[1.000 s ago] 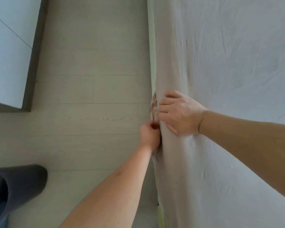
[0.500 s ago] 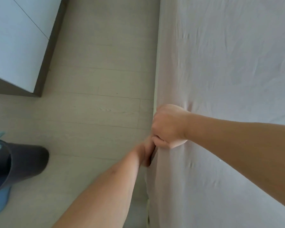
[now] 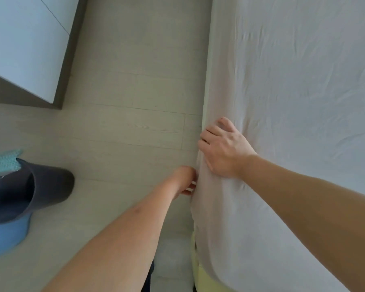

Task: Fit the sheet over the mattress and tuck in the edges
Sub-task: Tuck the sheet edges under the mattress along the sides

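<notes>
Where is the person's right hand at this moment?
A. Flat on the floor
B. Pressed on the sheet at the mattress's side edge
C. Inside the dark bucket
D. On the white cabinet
B: the right hand lies spread on the sheet, its fingers curling over the side edge of the mattress.

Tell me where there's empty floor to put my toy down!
Bare floor runs between the white cabinet and the bed's sheet. It's crowded lower down: the dark bucket sits left, and the left hand and right hand work at the mattress edge.
</notes>
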A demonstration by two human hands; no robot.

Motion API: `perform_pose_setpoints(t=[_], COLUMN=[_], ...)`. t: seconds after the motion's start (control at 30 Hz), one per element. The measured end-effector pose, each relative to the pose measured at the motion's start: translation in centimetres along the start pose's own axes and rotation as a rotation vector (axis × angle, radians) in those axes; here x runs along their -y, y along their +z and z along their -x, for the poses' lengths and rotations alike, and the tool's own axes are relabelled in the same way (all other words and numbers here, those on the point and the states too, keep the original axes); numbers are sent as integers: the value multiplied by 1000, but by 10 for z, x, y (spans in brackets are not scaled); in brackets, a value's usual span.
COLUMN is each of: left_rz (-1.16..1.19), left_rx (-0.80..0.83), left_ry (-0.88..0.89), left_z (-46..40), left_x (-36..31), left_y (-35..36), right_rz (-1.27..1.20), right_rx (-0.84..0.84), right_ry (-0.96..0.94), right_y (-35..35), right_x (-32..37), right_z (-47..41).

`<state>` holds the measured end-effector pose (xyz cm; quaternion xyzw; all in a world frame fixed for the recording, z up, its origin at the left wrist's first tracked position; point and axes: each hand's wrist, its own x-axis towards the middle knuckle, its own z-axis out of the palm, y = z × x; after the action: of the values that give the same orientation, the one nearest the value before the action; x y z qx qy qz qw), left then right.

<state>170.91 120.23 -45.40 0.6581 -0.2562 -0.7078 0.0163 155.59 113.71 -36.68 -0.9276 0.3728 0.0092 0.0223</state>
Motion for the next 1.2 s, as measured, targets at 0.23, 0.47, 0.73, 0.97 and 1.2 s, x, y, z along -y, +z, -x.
perform_pose_setpoints(t=[0.23,0.47,0.73,0.97,1.2], left_rz=[245,142,97,425,203], left_rx=[219,-118,-347,-181,-396], left_ry=[-23,146,180,218,207], left_z=[27,11,1,6,-1], left_x=[61,97,95,81,89], left_y=[11,26,61,47,32], right_rz=[-187,-175,-116,-105,-59], right_rx=[-22,-86,-78,-72,-53], right_ry=[76,231,236,228,105], right_y=[-3,4,14,11,7], right_x=[52,56,55,55,55], right_z=[28,36,34,33,33])
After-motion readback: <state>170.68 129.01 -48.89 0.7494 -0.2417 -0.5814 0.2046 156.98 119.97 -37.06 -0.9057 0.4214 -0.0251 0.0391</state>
